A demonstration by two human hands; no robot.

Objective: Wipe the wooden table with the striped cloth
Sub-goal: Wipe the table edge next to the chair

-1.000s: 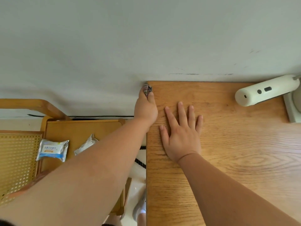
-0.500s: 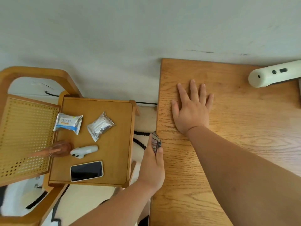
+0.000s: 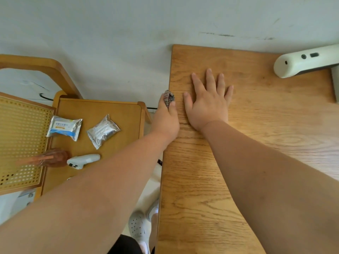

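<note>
**Cloth at the counter's left edge**

At nine o'clock from the wooden counter (image 3: 238, 171) stands a smaller wooden side table (image 3: 102, 110), apart from it by a narrow gap that shows pale floor and a white perforated shoe (image 3: 137, 226). On the side table lie a blue-and-white wipes packet (image 3: 64, 127), a silver foil pouch (image 3: 103, 130), a small white handheld device (image 3: 83, 160) and a brown blurred object (image 3: 53, 158) I cannot identify. A woven cane panel (image 3: 20, 143) sits at its nine o'clock. At two o'clock on the counter rests a cream lamp head (image 3: 304, 62), well apart from both hands. A grey wall (image 3: 128, 33) borders the counter at twelve o'clock.

The left hand (image 3: 166, 121) is closed around the striped cloth (image 3: 168, 98), which pokes out at the fingertips and presses against the counter's left edge. The right hand (image 3: 209, 101) lies flat on the counter, fingers spread and holding nothing, just beside the cloth at its three o'clock. Both forearms reach in from six o'clock.
</note>
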